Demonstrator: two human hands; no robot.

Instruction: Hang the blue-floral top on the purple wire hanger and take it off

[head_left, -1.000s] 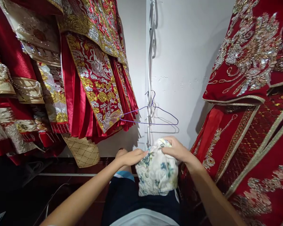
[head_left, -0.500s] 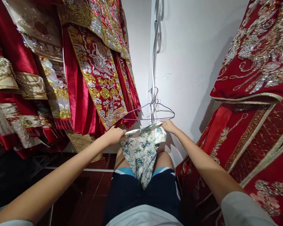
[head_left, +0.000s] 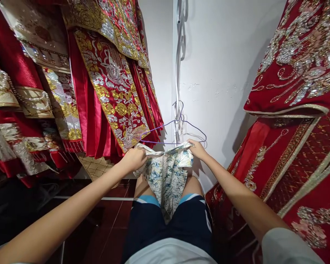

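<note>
A white garment [head_left: 166,179] with a blue and green floral print hangs between my two hands, its lower part falling in folds between my thighs. My left hand [head_left: 136,158] grips its upper left edge, fingers closed. At the upper right edge, my right hand [head_left: 197,149] pinches the cloth, and a short sleeve-like flap droops beside it. Just beyond the garment's top edge is a thin purple wire hanger [head_left: 165,143], its hook near a white vertical pole. From this angle I cannot tell whether hanger and cloth touch.
Red embroidered robes [head_left: 112,80] with gold and silver sequins hang on the left. More red beaded garments [head_left: 288,84] hang close by my right arm. Ahead are a white wall [head_left: 217,55] and a white pole [head_left: 178,58]. Dark red tiles [head_left: 114,216] cover the floor.
The garment has spread a little wider between my hands, and more cloth shows by my left hand, which has shifted slightly left. The hanger appears slightly lower and wider in view.
</note>
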